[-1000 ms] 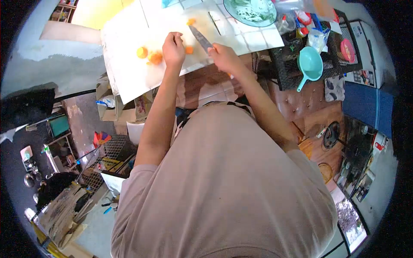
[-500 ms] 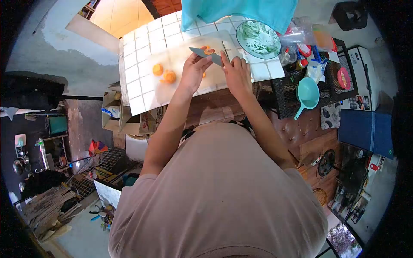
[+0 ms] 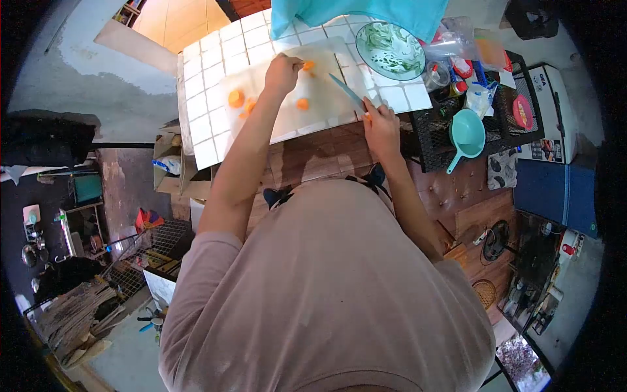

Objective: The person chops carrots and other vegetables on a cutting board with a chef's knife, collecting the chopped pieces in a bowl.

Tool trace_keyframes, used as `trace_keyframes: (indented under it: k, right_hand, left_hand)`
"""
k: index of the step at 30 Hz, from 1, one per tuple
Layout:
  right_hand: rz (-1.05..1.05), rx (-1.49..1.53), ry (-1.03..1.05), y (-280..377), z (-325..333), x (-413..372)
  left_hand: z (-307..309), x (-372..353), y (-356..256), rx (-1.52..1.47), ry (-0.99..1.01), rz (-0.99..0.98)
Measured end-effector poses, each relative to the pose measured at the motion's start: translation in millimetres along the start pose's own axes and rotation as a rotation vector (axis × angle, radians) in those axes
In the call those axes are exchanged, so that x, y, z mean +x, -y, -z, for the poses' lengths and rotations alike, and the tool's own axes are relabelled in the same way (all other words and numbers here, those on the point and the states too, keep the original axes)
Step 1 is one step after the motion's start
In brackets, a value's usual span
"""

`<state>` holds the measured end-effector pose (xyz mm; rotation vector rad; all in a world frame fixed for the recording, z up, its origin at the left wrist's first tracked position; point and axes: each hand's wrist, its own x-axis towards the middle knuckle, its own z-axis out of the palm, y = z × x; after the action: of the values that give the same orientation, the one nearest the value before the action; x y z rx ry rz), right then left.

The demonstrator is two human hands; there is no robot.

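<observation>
My right hand (image 3: 381,128) is closed round the handle of a knife (image 3: 347,92), whose blade points up and left over the right part of a pale cutting board (image 3: 274,121). My left hand (image 3: 283,73) is at the board's upper middle, fingertips pinched beside a small orange piece (image 3: 307,66); what they hold is too small to make out. Another orange piece (image 3: 302,104) lies lower on the board. At the board's left are a larger orange chunk (image 3: 236,98) and more orange pieces (image 3: 248,108).
A glass bowl (image 3: 390,51) with green and white residue stands at the right of the tiled table (image 3: 204,121). Turquoise cloth (image 3: 359,14) hangs over the far edge. On the black rack at right sits a turquoise dipper (image 3: 467,134) among bottles and bags.
My hands have moved apart. The right hand with the knife went right and down, while the left went up and left. An orange piece on the board's middle now shows in full.
</observation>
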<state>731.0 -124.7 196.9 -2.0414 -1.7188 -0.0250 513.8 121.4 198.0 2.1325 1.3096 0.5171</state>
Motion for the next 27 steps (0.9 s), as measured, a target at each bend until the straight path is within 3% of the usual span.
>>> trace_keyframes:
  k: [2, 6, 7, 9, 11, 12, 14, 15, 19, 21, 22, 25, 27]
  right_hand:
    - [-0.032, 0.130, 0.034, -6, 1, -6]
    - [-0.190, 0.502, 0.149, -5, 8, -15]
    - [-0.192, 0.503, 0.151, -5, 11, -19]
    - [-0.410, 0.650, 0.327, -6, 15, -23]
    - [-0.474, 0.770, 0.339, -13, 0, -36]
    - [-0.536, 0.885, 0.350, -10, -1, -39]
    - [-0.561, 0.934, 0.385, -6, -1, -41]
    - [-0.587, 0.980, 0.413, -2, 4, -38]
    - [-0.546, 1.104, 0.419, 16, 19, -18]
    - [-0.544, 1.151, 0.481, 25, 23, -5]
    - [-0.535, 1.150, 0.474, 35, 31, 3]
    - [-0.674, 1.555, 0.491, 60, 54, 21]
    - [-0.665, 1.542, 0.537, 67, 63, 33]
  left_hand:
    - [-1, 0, 3, 0.197, -0.035, -0.119]
    - [4, -12, 2, 0.129, -0.067, -0.050]
    - [5, -26, -2, 0.230, -0.113, -0.122]
    - [10, -58, -12, 0.336, -0.155, -0.196]
    - [11, -91, -21, 0.319, 0.139, -0.101]
    - [8, -97, -18, 0.321, 0.140, -0.097]
    - [-3, -106, -10, 0.115, 0.115, 0.006]
    - [-3, -108, -12, 0.070, 0.016, -0.059]
    - [1, -117, -22, -0.089, 0.065, 0.060]
    - [-2, -128, -30, -0.474, -0.090, 0.062]
    - [8, -132, -47, -0.474, -0.096, 0.053]
    - [38, -146, -95, -0.556, -0.250, 0.084]
    - [37, -147, -94, -0.567, -0.266, 0.069]
